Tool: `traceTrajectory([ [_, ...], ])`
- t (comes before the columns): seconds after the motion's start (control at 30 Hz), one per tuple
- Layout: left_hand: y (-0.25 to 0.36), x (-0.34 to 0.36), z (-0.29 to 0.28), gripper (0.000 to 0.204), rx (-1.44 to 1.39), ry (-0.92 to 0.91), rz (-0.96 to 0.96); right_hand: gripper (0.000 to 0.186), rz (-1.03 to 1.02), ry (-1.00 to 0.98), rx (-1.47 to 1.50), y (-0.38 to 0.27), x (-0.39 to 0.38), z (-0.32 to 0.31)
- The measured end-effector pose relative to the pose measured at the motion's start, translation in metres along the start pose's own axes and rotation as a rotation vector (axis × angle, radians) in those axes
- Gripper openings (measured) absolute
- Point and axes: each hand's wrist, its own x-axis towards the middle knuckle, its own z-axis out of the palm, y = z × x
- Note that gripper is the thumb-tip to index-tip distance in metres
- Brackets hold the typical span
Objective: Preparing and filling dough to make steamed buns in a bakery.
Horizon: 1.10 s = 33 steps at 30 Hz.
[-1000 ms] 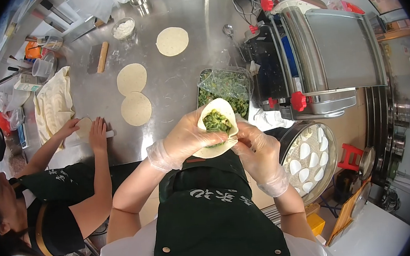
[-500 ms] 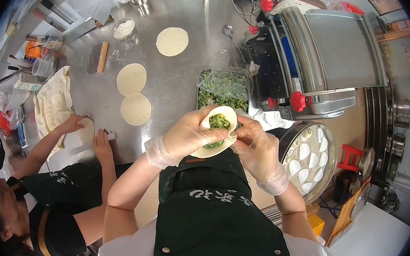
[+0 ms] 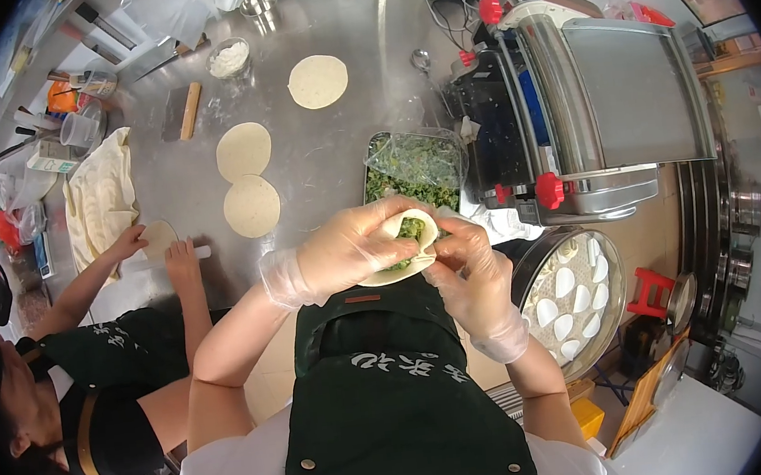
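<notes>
Where the head view looks down on the steel table (image 3: 326,151), a rectangular tray (image 3: 464,165) sits just above centre, holding chopped green filling (image 3: 407,180) and partly covered by crumpled clear film (image 3: 418,149). At the upper left a small clear bowl (image 3: 245,65) holds a white substance (image 3: 228,58), and a metal cup (image 3: 259,7) stands near the top edge, its contents too small to make out. Right of centre, a round pan (image 3: 622,292) carries white half-moon pieces (image 3: 564,280) spread over a pale liner. Near the middle of the frame, just below the tray, a round dough wrapper (image 3: 393,276) is held up between both hands, folded partway around green stuffing (image 3: 411,229). Gloved in clear plastic, the left hand (image 3: 341,252) extends from the lower left, its fingers curled behind the wrapper and its thumb lying across the front, so it cradles the dough in a half-curled grip. The right hand (image 3: 476,279), gloved likewise, extends from the lower right, tilted toward the centre, thumb and fingertips drawn together in a pinch on the wrapper's right edge
</notes>
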Motion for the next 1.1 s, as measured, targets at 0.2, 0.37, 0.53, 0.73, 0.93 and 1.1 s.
traceTrajectory([
  [0.2, -0.004, 0.004, -0.006, 0.040, 0.104, -0.103, 0.072, 0.036, -0.248, -0.187, -0.276, -0.002, 0.007, -0.013],
  [0.37, -0.001, 0.004, -0.009, 0.043, 0.047, -0.138, 0.051, 0.038, -0.411, -0.115, -0.353, 0.004, 0.005, -0.009],
  [0.53, 0.007, 0.010, -0.014, 0.046, 0.266, -0.189, 0.074, 0.035, -0.154, -0.090, -0.115, 0.003, 0.008, -0.008],
  [0.73, 0.008, 0.009, -0.026, 0.058, -0.048, -0.263, 0.019, 0.027, -0.332, -0.074, -0.270, 0.005, 0.010, -0.011],
  [0.93, -0.012, 0.002, -0.002, 0.059, -0.392, 0.064, 0.093, 0.027, -0.243, 0.003, -0.161, 0.007, 0.010, 0.001],
  [1.1, -0.007, 0.003, 0.025, 0.046, -0.504, 0.307, 0.071, 0.028, -0.294, -0.056, -0.221, 0.012, 0.011, 0.004],
])
